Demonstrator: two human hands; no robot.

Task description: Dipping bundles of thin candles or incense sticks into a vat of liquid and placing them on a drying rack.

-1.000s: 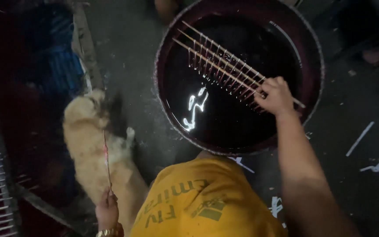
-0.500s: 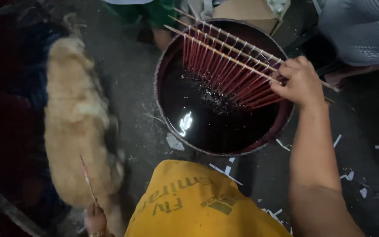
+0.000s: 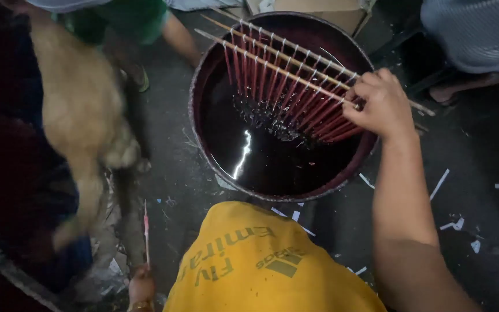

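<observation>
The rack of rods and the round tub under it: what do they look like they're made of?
The rack of rods, held in the right hand: pale crossbars look like wood or bamboo; the hanging rods are glossy red, seemingly wet-coated. The round tub: material unclear, probably plastic or metal, with a stained dark maroon rim, holding dark reflective liquid.

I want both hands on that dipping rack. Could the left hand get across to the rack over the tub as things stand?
Probably not freely: the left hand is low at the person's side, shut on a thin red stick, and the yellow shirt lies between it and the rack held by the right hand.
</observation>
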